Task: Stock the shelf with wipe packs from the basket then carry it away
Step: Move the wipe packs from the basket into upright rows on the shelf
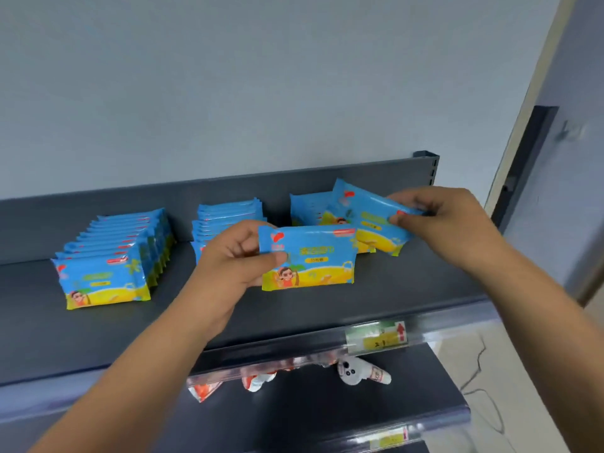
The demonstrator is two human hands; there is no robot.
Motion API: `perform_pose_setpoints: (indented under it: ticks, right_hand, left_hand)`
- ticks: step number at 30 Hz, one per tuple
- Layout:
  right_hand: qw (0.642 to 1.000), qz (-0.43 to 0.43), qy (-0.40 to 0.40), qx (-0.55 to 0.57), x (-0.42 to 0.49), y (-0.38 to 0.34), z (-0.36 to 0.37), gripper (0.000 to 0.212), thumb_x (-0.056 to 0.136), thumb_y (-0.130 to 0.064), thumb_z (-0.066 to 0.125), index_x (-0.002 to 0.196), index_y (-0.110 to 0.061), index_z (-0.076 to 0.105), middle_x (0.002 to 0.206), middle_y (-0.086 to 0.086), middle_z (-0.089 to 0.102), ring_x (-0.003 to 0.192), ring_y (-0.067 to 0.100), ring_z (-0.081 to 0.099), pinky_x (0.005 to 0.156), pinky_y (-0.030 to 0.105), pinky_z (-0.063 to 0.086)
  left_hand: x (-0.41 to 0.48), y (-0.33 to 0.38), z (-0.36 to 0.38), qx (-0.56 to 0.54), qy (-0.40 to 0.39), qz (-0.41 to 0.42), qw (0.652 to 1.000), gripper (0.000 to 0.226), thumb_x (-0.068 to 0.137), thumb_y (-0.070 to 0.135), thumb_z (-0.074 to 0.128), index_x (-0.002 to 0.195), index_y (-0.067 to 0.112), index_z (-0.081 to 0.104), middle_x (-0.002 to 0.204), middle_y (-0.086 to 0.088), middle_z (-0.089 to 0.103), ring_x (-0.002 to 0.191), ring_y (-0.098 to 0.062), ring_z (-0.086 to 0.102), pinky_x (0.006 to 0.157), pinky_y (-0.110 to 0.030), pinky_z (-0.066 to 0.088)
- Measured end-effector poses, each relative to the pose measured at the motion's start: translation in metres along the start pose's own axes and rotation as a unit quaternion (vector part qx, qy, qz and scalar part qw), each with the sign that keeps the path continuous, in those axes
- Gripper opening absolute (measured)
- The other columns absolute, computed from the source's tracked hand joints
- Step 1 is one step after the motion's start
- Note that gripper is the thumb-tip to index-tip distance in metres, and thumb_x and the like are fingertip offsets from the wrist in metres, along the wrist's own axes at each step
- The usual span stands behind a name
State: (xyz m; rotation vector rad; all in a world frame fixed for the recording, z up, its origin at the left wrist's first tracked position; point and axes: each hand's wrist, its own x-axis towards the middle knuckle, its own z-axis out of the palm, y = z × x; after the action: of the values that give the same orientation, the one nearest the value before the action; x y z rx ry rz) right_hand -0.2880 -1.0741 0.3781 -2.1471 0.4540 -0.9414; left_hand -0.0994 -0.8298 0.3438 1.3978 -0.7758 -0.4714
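Observation:
My left hand pinches the left end of a blue-and-yellow wipe pack, held upright just above the dark grey shelf. My right hand pinches the right end of a second wipe pack, tilted over the right-hand row. A full row of packs stands at the left of the shelf. A middle row stands partly hidden behind my left hand. The basket is out of view.
A price label strip runs along the shelf's front edge. A lower shelf holds white and red packets. A wall stands behind, and a door frame is at the right.

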Motion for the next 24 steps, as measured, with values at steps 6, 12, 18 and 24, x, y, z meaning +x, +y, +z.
perform_pose_setpoints:
  ticks: [6, 12, 18, 24]
  right_hand:
    - [0.995, 0.055, -0.085, 0.001, 0.031, 0.032, 0.020, 0.028, 0.081, -0.007, 0.082, 0.102, -0.026, 0.076, 0.089, -0.008, 0.079, 0.086, 0.005, 0.075, 0.080, 0.024, 0.058]
    - [0.992, -0.014, -0.095, -0.085, 0.055, 0.059, 0.024, 0.020, 0.079, -0.011, 0.083, 0.093, -0.023, 0.078, 0.094, -0.016, 0.077, 0.087, 0.003, 0.072, 0.083, 0.032, 0.059]
    - [0.967, -0.114, -0.091, -0.207, 0.063, 0.085, 0.019, 0.019, 0.079, -0.027, 0.083, 0.095, -0.027, 0.074, 0.098, -0.009, 0.063, 0.089, 0.013, 0.062, 0.076, 0.039, 0.054]
    - [0.987, -0.084, -0.070, -0.120, 0.061, 0.100, 0.010, 0.023, 0.081, -0.027, 0.083, 0.102, -0.031, 0.073, 0.102, -0.013, 0.060, 0.091, 0.007, 0.060, 0.081, 0.029, 0.053]
  left_hand:
    - [0.020, 0.001, 0.016, 0.002, -0.014, -0.019, 1.000, 0.029, 0.087, -0.005, 0.071, 0.114, 0.006, 0.067, 0.111, -0.013, 0.077, 0.107, -0.042, 0.071, 0.098, -0.070, 0.049]
    - [0.037, -0.003, 0.042, 0.031, -0.029, -0.006, 0.999, 0.024, 0.087, -0.005, 0.070, 0.104, 0.013, 0.068, 0.096, -0.001, 0.079, 0.087, -0.017, 0.073, 0.073, -0.030, 0.054]
    - [0.047, -0.012, 0.072, 0.041, -0.039, 0.005, 0.998, 0.023, 0.085, -0.012, 0.069, 0.102, 0.003, 0.071, 0.093, -0.009, 0.080, 0.079, -0.012, 0.074, 0.063, -0.016, 0.053]
    - [0.053, -0.020, 0.098, 0.068, -0.032, -0.022, 0.997, 0.021, 0.084, -0.011, 0.072, 0.100, 0.002, 0.072, 0.095, -0.008, 0.080, 0.085, -0.017, 0.076, 0.070, -0.019, 0.057]
